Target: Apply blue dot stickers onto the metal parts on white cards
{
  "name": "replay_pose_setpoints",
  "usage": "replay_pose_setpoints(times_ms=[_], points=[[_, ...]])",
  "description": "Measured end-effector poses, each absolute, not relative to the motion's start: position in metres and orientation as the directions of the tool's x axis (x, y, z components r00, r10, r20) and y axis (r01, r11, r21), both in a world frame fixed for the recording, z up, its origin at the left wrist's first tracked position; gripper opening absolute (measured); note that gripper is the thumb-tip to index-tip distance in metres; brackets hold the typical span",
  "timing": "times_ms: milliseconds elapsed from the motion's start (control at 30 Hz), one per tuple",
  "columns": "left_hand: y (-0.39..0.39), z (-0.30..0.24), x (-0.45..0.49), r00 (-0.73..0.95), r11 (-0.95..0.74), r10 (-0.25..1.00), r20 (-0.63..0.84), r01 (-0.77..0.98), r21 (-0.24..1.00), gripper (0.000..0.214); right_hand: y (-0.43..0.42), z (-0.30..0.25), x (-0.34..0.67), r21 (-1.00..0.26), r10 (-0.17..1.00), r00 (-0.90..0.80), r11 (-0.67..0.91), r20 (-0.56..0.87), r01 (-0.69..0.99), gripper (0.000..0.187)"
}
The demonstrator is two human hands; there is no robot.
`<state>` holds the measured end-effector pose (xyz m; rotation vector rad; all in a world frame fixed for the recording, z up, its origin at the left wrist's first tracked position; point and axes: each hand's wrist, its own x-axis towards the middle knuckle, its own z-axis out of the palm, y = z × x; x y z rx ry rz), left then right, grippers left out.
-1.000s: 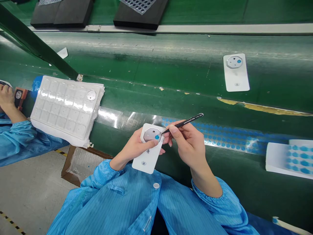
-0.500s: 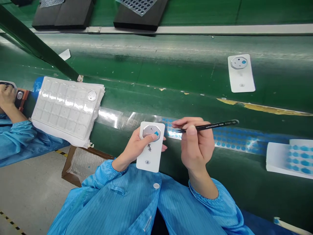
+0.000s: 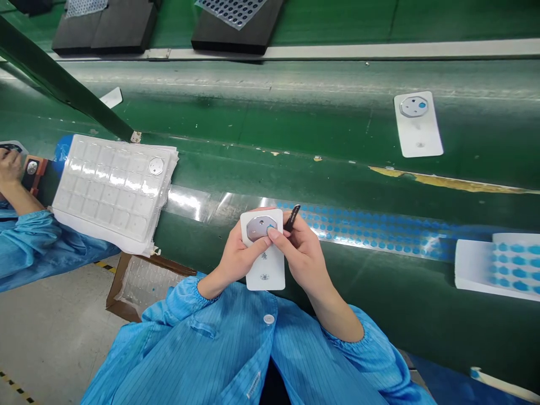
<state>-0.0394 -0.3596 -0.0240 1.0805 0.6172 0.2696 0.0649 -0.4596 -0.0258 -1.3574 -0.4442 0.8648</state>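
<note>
A white phone back cover (image 3: 265,264) with a grey eight-sided camera plate (image 3: 258,226) is gripped in my left hand (image 3: 237,254), thumb on its front. It stands tilted up toward me, dark print below the plate. My right hand (image 3: 307,256) is closed around black tweezers (image 3: 292,218), whose tips are hidden behind the fingers. Its thumb presses at the plate's lower right, where a little blue of a round sticker (image 3: 270,229) shows. Just behind the hands lies a clear sheet of blue round stickers (image 3: 363,228).
To the left are stacked clear trays (image 3: 105,191) holding one round camera plate (image 3: 156,166). Another phone cover (image 3: 419,126) lies at the far right. A curled sticker sheet (image 3: 476,264) is at right. A co-worker's hand (image 3: 10,167) is at far left; a green bar (image 3: 63,79) slants nearby.
My right hand has moved left onto the cover, its thumb now pressing the blue sticker. The tweezers have swung from nearly level to upright in that hand. The left hand keeps its hold.
</note>
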Motion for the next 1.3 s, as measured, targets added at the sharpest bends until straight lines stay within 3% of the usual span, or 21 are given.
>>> replay_pose_setpoints(times_ms=[267, 567, 800, 1100, 1300], points=[[-0.368, -0.025, -0.042, 0.793, 0.339, 0.564, -0.232, 0.034, 0.94, 0.055, -0.458, -0.025, 0.058, -0.974, 0.7, 0.702, 0.035, -0.134, -0.222, 0.025], [-0.369, -0.031, -0.042, 0.816, 0.298, 0.565, -0.122, -0.064, 0.952, 0.047, -0.463, -0.029, 0.061, -0.97, 0.724, 0.67, 0.008, -0.161, -0.242, 0.017], [-0.368, -0.03, -0.042, 0.812, 0.338, 0.552, -0.189, -0.011, 0.941, 0.051, -0.464, -0.028, 0.064, -0.977, 0.741, 0.659, 0.018, -0.131, -0.214, 0.012], [-0.37, -0.031, -0.043, 0.823, 0.368, 0.542, -0.168, -0.053, 0.928, 0.045, -0.465, -0.029, 0.066, -0.97, 0.752, 0.637, -0.009, -0.168, -0.245, 0.018], [-0.368, -0.03, -0.041, 0.782, 0.519, 0.512, -0.356, 0.048, 0.853, 0.051, -0.469, -0.032, 0.064, -0.958, 0.752, 0.63, -0.008, -0.195, -0.287, 0.027]])
